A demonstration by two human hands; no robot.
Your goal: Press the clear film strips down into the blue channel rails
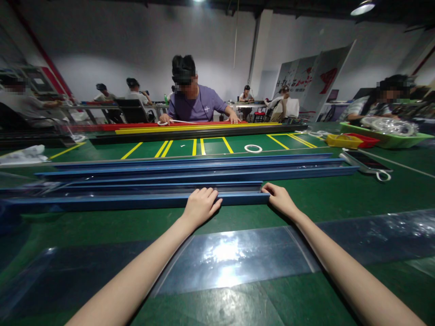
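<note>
A long blue rail (pixel 136 200) lies across the green table in front of me. My left hand (pixel 201 206) rests on its near edge with fingers curled over the top. My right hand (pixel 278 197) grips the rail's right end, fingers closed on it. Behind it lie several more long blue rails (pixel 204 168), side by side. A clear plastic sheet (pixel 224 260) lies flat under my forearms.
A white tape ring (pixel 253 148) lies on the green table (pixel 340 194) beyond the rails. Across from me a person in a purple shirt (pixel 197 106) handles red, yellow and black rails (pixel 190 129). Yellow, red and green trays (pixel 343 141) stand at right.
</note>
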